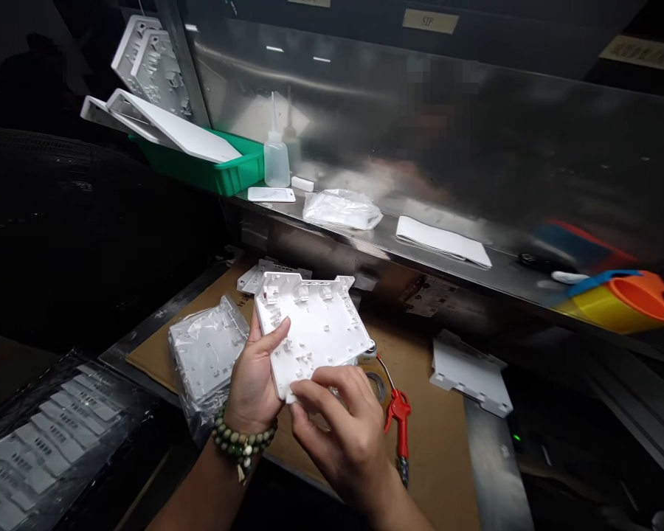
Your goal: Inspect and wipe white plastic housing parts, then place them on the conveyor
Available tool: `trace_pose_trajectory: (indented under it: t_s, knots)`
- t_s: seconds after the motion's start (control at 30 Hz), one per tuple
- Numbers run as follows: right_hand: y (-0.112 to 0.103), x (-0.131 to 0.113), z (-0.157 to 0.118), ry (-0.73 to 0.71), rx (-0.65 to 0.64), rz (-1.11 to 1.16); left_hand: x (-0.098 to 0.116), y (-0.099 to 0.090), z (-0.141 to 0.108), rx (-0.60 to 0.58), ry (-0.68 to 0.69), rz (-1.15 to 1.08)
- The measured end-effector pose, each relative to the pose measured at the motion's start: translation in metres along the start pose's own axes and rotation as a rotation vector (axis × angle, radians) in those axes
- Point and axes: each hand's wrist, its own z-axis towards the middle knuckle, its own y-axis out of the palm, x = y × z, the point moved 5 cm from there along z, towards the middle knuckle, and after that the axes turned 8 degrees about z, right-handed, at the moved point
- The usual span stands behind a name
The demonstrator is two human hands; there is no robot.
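Observation:
A white plastic housing panel (321, 328), with small clips and posts on its inner face, is tilted up in front of me. My left hand (257, 372) grips its left edge, thumb on the inner face and fingers behind. At the near lower corner, the bent fingers of my right hand (340, 417) are pinched together. A small white bit shows by those fingertips; I cannot tell whether it is separate from the panel. Just left of the panel lies a similar housing in a clear plastic bag (207, 354). A red air blow gun (400, 420) rests to the right of my right hand.
Brown cardboard (437, 442) covers the bench. Another white panel (470, 372) lies at its right edge. The metal shelf (387, 247) behind holds a squeeze bottle (277, 162), a green bin (237, 166) with white parts, and a bagged item (341, 209). Labelled pieces (49, 450) lie at lower left.

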Motion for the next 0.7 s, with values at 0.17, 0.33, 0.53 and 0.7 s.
trace_pose_trajectory:
  t_s: [0.17,0.33,0.53,0.7]
  knots:
    - [0.004,0.012,-0.007,0.022,-0.018,-0.002,0.002,-0.006,0.008,-0.02,0.036,0.03]
    - [-0.053,0.066,-0.027,0.25,0.167,-0.125,0.013,-0.047,0.024,-0.008,-0.008,0.128]
    - [-0.094,0.087,-0.041,0.306,0.218,-0.244,0.024,-0.084,0.035,-0.13,0.09,0.267]
    - [-0.082,0.081,-0.044,0.283,0.155,-0.184,0.02,-0.082,0.031,-0.254,0.13,0.356]
